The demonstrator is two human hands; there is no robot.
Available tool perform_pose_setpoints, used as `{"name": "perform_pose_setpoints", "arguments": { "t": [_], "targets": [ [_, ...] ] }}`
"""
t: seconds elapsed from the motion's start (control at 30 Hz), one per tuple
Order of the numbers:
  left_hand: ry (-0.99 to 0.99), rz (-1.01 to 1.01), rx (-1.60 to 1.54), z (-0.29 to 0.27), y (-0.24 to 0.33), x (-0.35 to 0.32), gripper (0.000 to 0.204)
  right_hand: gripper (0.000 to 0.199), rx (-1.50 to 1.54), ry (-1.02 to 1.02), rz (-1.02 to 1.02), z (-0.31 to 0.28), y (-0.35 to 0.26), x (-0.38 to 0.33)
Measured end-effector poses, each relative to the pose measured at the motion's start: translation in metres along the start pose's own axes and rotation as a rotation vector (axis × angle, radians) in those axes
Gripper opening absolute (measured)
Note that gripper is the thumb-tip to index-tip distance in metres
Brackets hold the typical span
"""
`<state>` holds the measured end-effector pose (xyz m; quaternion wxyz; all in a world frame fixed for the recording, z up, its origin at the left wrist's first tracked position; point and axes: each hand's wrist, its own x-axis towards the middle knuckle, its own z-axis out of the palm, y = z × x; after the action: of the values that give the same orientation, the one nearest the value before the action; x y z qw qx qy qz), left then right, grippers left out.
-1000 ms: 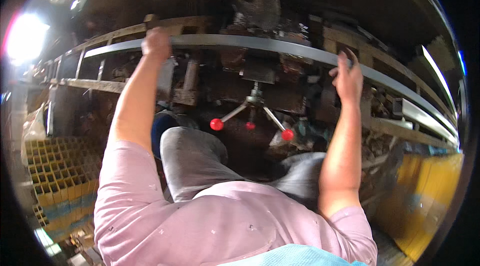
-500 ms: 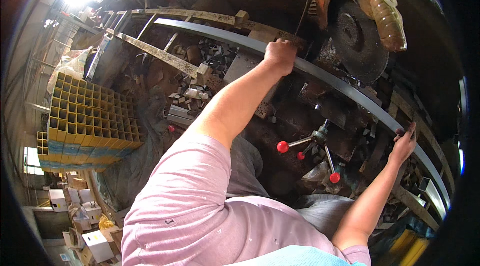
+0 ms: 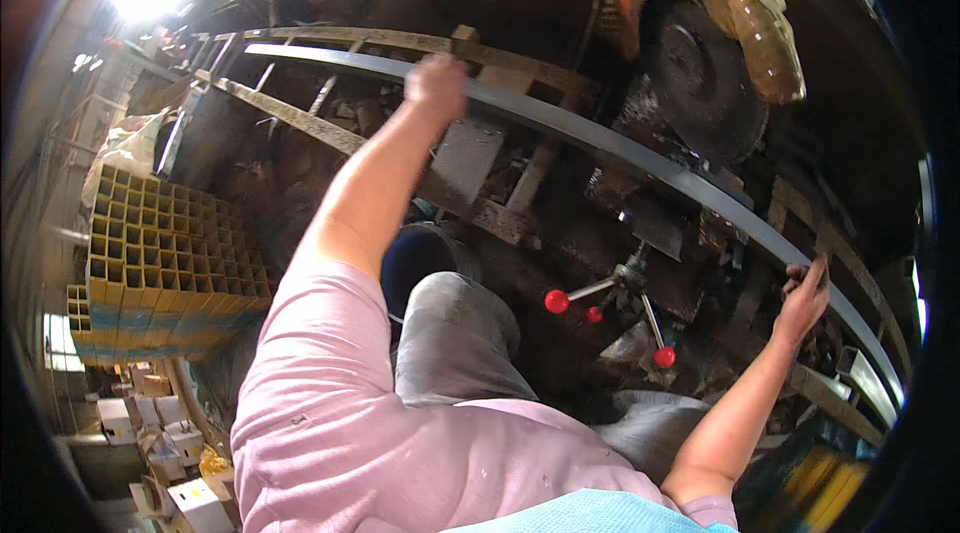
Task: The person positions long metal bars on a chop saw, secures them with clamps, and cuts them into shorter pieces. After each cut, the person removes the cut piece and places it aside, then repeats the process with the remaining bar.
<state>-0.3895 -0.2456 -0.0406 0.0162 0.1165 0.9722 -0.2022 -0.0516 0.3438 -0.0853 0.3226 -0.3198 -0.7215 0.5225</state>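
Steel bar (image 3: 620, 148) lies long across the saw frame (image 3: 330, 133), running from the far left to the right edge under the orange-guarded saw (image 3: 715, 43). Left hand (image 3: 437, 85) is closed over the bar near its middle; right hand (image 3: 805, 298) clasps it toward the right end. It looks placed but not yet cut. At left, stacked yellow tubes (image 3: 150, 253) show hollow ends; small boxes (image 3: 180, 488) sit below, contents unseen.

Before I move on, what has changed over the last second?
The view swung left: the stacked yellow tubes came into sight and the rusty saw shifted to the upper right. Both hands stayed on the long grey metal bar, left hand and right hand. The red-knobbed handle looks unmoved.
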Motion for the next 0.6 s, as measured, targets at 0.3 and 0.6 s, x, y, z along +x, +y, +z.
{"name": "perform_pose_setpoints", "arguments": {
  "t": [0.3, 0.6],
  "targets": [
    [0.087, 0.239, -0.167, -0.023, 0.112, -0.024, 0.046, 0.055, -0.024, -0.034, -0.022, 0.016, 0.011, 0.007],
    [0.04, -0.057, -0.133, 0.032, 0.01, 0.016, 0.044, 0.053, -0.054, -0.11, -0.108, 0.031, -0.005, -0.01]
  ]
}}
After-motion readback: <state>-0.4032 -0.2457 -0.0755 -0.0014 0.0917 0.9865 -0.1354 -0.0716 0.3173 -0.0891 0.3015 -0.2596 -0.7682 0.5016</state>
